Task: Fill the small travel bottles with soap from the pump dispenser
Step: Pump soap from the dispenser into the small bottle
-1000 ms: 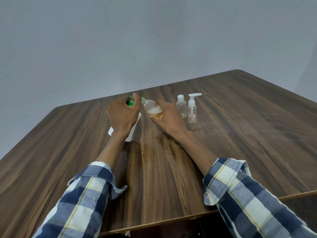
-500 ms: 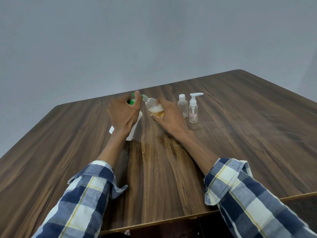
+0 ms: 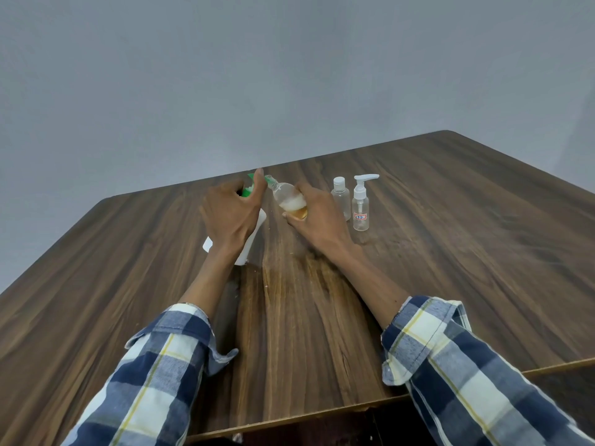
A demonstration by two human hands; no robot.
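Note:
A white pump dispenser (image 3: 254, 233) with a green pump head (image 3: 248, 190) stands on the table's middle. My left hand (image 3: 230, 217) lies over its top, fingers on the green pump. My right hand (image 3: 318, 217) grips a small clear travel bottle (image 3: 288, 201), tilted with its neck at the green nozzle. Amber soap and white foam fill its lower part. Two more small clear bottles stand to the right: one with a white cap (image 3: 341, 197), one with a white pump top (image 3: 361, 204) and a red label.
The dark wooden table (image 3: 450, 252) runs far to the left and right. Its near edge (image 3: 289, 416) lies between my checked sleeves. A grey wall rises behind the table.
Both hands, the dispenser and the tilted bottle hold almost the same place; the view has shifted only slightly.

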